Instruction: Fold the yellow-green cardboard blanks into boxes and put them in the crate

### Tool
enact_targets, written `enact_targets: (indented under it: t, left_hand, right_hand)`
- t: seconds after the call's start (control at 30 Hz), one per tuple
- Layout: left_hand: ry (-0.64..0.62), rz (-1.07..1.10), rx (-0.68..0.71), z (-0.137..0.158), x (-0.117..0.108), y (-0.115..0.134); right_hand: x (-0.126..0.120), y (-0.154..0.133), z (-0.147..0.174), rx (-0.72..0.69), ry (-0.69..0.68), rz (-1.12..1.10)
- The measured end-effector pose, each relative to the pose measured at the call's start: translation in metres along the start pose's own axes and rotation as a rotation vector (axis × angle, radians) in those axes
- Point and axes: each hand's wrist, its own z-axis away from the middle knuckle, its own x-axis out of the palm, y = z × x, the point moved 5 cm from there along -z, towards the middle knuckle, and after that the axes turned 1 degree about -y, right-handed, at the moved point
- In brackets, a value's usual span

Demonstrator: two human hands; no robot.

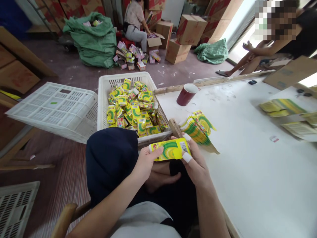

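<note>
Yellow-green printed cardboard box is held above dark-clothed lap, clamped at opposite ends by left hand and right hand. Closing of yellow flap seems in hand; steady grip and careful tucking are called for next.

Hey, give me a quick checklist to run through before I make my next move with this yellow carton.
1. Left hand on the yellow carton: ok, thumb across its front.
2. Right hand steadying it: ok, at the barcode end.
3. Carton fully closed: cannot tell.
4. White crate nearby: ok, just beyond the hands, heaped with packs.
5. Mug clear of the hands: ok, upright on the table.
6. Flat cartons squarely stacked: not ok, fanned out.
</note>
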Motion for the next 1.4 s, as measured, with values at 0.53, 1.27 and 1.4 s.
enact_targets:
  t: [0.53, 1.27, 1.4]
  left_hand:
    - [-0.027, -0.090, -0.019, 0.005, 0.002, -0.008]
    - [0.124, -0.127, 0.008, -0.004, -0.007, -0.020]
    - [0.290, 0.024, 0.174, -0.027, -0.021, 0.025]
  right_hand:
    - [0.001, -0.017, -0.001, -0.095, 0.144, 0.106]
    - [-0.005, -0.009, -0.004, -0.130, 0.470, 0.554]
    - [-0.023, -0.015, -0.009, -0.140, 0.419, 0.454]
